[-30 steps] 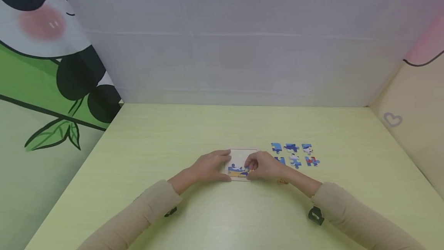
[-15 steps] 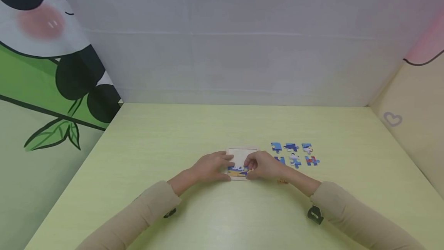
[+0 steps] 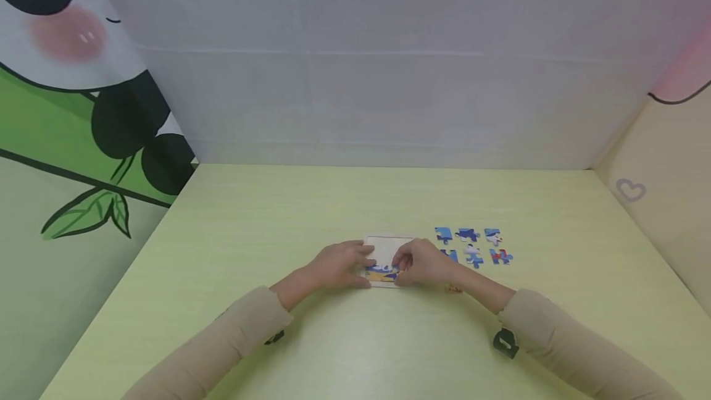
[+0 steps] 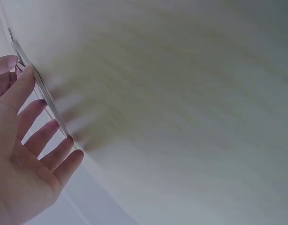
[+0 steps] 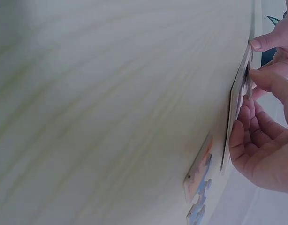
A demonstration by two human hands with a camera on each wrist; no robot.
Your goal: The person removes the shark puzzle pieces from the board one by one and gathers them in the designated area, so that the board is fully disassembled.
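Observation:
A pale puzzle board (image 3: 389, 244) lies flat on the table, with a few joined blue and yellow pieces (image 3: 379, 272) along its near side. My left hand (image 3: 336, 266) rests at the board's left side, its thumb at the near corner and straight fingers reaching over the edge. With curled fingers, my right hand (image 3: 426, 262) works over the lower right part. In the right wrist view its thumb and forefinger pinch a jigsaw piece (image 5: 249, 84) at the board's surface. That hand hides the piece's picture in the head view.
Right of the board lie several loose blue jigsaw pieces (image 3: 468, 235) in two rows. An orange piece (image 3: 452, 289) sits below the right wrist. A white wall (image 3: 389, 110) closes off the table's far edge, with printed panels at both sides.
The left fingers have slid a little inward over the board, near the joined pieces. My right hand has stayed in almost the same place.

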